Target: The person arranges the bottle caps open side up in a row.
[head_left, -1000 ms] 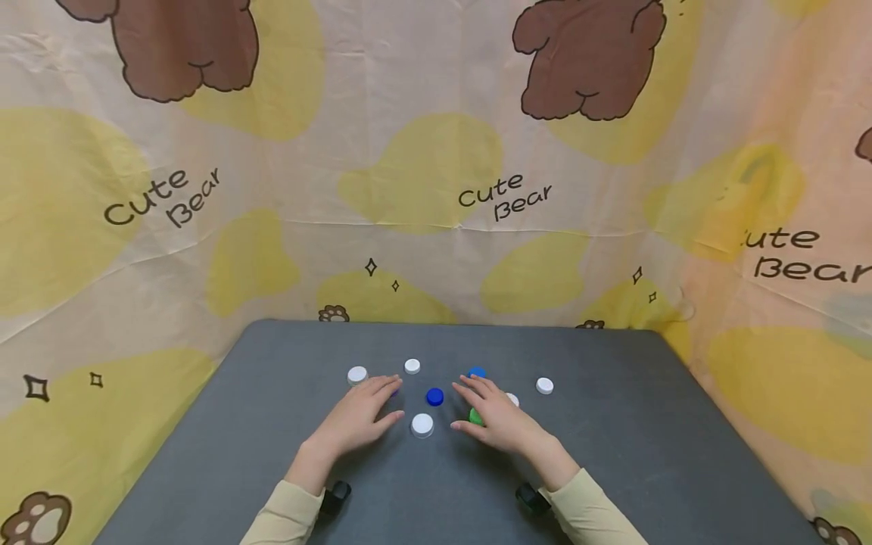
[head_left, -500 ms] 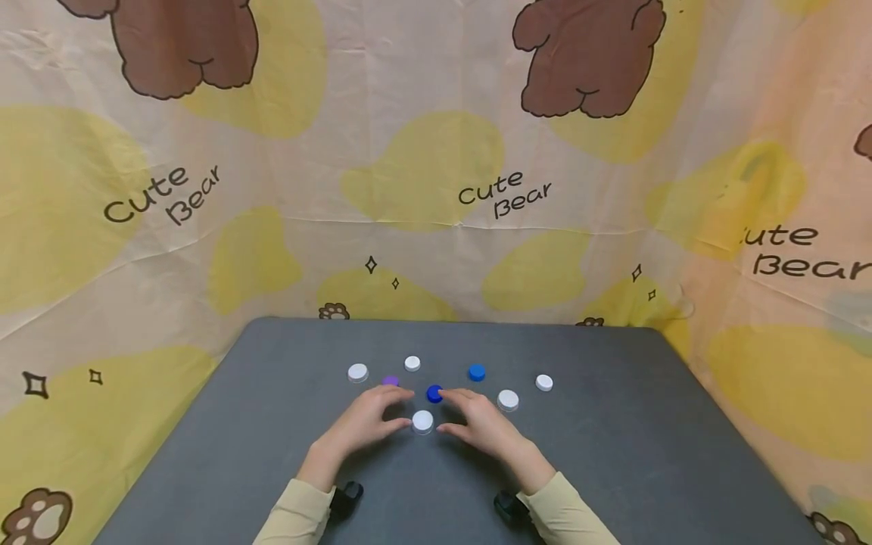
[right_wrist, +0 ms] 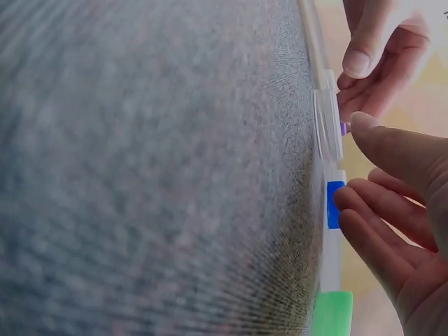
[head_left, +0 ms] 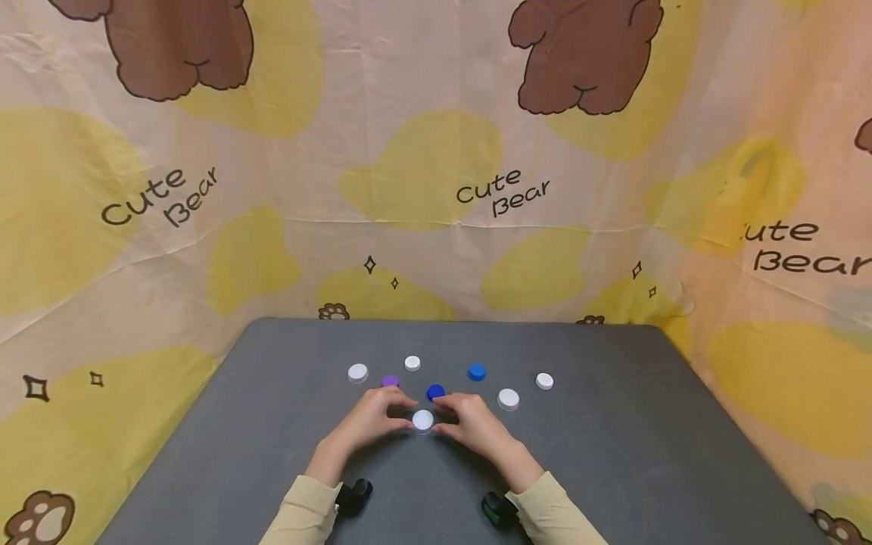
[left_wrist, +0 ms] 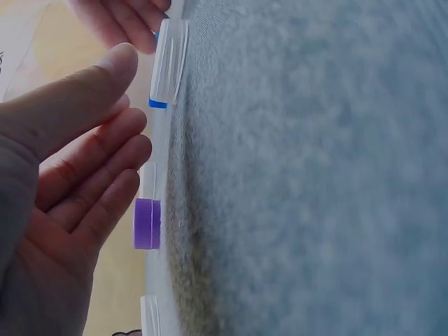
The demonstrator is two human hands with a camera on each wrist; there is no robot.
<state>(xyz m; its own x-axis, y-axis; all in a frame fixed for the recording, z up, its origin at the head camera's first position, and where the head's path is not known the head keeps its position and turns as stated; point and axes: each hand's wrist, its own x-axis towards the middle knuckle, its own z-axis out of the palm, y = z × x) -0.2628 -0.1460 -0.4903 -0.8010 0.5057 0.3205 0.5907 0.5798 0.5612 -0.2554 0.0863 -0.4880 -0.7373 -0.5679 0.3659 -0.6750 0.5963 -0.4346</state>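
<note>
A clear-rimmed white bottle cap point(head_left: 422, 421) lies on the grey table between my two hands. My left hand point(head_left: 368, 421) is to its left, fingers loosely bent, thumb tip close to the cap's side; the left wrist view shows a small gap there. My right hand point(head_left: 477, 425) mirrors it on the right, its thumb tip point(right_wrist: 364, 123) close to the same cap. Just beyond the right fingertips is a dark blue cap point(head_left: 435, 392). A purple cap point(left_wrist: 147, 224) stands past the left fingers. A green cap point(right_wrist: 332, 313) shows in the right wrist view, hidden behind my right hand in the head view.
Farther out on the grey table point(head_left: 613, 454) lie white caps at the left point(head_left: 357, 372), the back point(head_left: 412, 363) and the right point(head_left: 508, 399), another white cap point(head_left: 544, 381) at far right, and a lighter blue cap point(head_left: 477, 372). A printed cloth point(head_left: 422, 174) hangs behind the table.
Both hands have moved inward from the outer caps toward the middle white cap, narrowing the gap between them. The purple, lighter blue and right white caps have come into fuller view. The caps stay put.
</note>
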